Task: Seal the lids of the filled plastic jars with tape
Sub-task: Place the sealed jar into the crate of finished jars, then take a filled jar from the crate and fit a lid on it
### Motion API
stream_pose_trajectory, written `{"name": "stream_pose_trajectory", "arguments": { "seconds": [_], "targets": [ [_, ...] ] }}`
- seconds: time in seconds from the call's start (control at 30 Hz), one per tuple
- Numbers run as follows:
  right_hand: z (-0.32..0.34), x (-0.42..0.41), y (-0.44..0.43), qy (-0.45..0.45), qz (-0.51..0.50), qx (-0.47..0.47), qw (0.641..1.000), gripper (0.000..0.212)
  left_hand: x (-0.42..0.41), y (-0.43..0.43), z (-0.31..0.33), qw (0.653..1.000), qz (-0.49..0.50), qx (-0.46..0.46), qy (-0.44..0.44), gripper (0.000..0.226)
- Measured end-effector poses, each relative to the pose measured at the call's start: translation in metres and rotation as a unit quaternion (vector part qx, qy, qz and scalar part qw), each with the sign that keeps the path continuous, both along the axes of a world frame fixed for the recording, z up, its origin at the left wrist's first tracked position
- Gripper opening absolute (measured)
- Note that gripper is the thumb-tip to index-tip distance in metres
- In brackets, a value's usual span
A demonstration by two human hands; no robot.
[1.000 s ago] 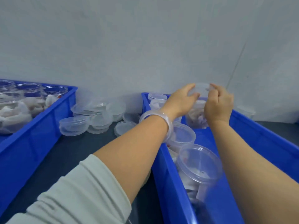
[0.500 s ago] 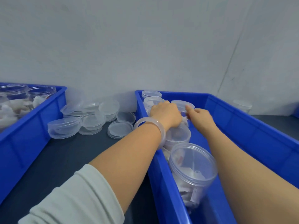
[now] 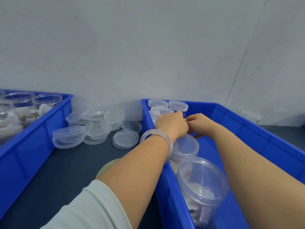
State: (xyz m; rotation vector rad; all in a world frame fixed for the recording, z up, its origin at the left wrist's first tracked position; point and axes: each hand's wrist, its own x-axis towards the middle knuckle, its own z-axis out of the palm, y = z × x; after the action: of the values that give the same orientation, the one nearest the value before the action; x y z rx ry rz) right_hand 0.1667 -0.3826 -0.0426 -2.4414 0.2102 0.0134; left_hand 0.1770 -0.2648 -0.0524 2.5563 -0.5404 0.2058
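Note:
Several clear lidded jars filled with white pieces stand in the right blue bin (image 3: 247, 129): three at its far left corner (image 3: 178, 106), one in the middle (image 3: 188, 147) and a near one (image 3: 202, 184). My left hand (image 3: 171, 124), with a pale bangle on its wrist, and my right hand (image 3: 200, 122) meet fingertip to fingertip inside the bin. They are just above the far rim of the middle jar. Both hands' fingers are curled downward, and what they touch is hidden. A pale yellowish round object (image 3: 107, 167) peeks out from behind my left forearm.
A second blue bin (image 3: 41, 129) on the left holds open jars with white contents. Between the bins, loose clear lids (image 3: 126, 138) lie piled on the dark table. A single clear jar (image 3: 251, 115) stands behind the right bin by the grey wall.
A second ago both hands held a jar up in the air. They lowered it into the bin's far corner and have since drawn back toward the middle jar.

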Motion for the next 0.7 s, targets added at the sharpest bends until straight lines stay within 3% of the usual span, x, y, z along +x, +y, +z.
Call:
{"name": "stream_pose_trajectory", "arguments": {
  "seconds": [0.07, 0.13, 0.23, 0.4, 0.57, 0.7],
  "targets": [
    [0.008, 0.000, 0.008, 0.002, 0.018, -0.032, 0.999, 0.025, -0.005, 0.006, 0.004, 0.992, -0.007, -0.126, 0.021, 0.036],
    [0.020, -0.002, 0.016, -0.019, 0.030, -0.085, 0.996, 0.026, -0.010, 0.018, 0.008, 0.984, -0.006, -0.179, 0.011, 0.041],
    [0.036, -0.006, 0.033, -0.070, 0.045, -0.146, 0.986, 0.029, -0.009, 0.046, 0.011, 0.990, 0.006, -0.143, -0.005, 0.045],
    [0.039, -0.016, 0.102, -0.079, 0.129, -0.186, 0.971, 0.037, -0.012, 0.126, 0.012, 0.997, 0.071, -0.031, -0.009, 0.043],
    [0.042, -0.022, 0.213, -0.107, 0.221, -0.133, 0.960, 0.042, -0.034, 0.227, 0.038, 0.989, 0.123, 0.061, -0.052, 0.044],
    [0.037, -0.037, 0.306, -0.125, 0.303, -0.115, 0.938, 0.036, -0.061, 0.313, 0.036, 0.966, 0.219, 0.136, 0.000, 0.035]
  ]
}}
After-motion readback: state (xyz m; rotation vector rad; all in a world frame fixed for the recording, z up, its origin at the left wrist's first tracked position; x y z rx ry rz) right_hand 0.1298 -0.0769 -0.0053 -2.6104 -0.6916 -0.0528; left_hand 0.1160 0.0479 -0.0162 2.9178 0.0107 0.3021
